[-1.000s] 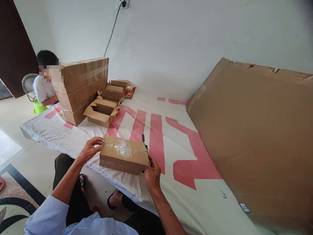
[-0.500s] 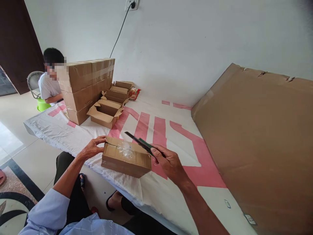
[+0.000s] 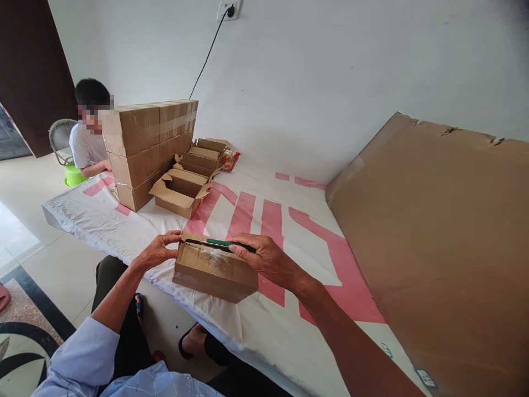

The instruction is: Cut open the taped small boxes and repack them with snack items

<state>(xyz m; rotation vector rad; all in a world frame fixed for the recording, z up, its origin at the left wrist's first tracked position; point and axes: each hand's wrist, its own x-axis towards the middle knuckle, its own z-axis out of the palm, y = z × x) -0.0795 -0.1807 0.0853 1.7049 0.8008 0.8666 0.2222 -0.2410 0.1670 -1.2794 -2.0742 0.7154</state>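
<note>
Brown taped cardboard box [image 3: 215, 271] is resting on the white sheet [image 3: 136, 229]. Your left hand [image 3: 158, 251] is gripping its left end. Your right hand [image 3: 264, 258] is pinching a green-handled knife [image 3: 219, 243] flat across its top.

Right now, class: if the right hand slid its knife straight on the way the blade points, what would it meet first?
The right hand points the knife leftward along the taped box top. First in line is probably the left hand, gripping the box's far end; depth is uncertain.

the room was evenly bright with soft daylight and faint shadows. wide-angle bending curved the edges, the top right corner darkened, focus stayed sharp.
</note>
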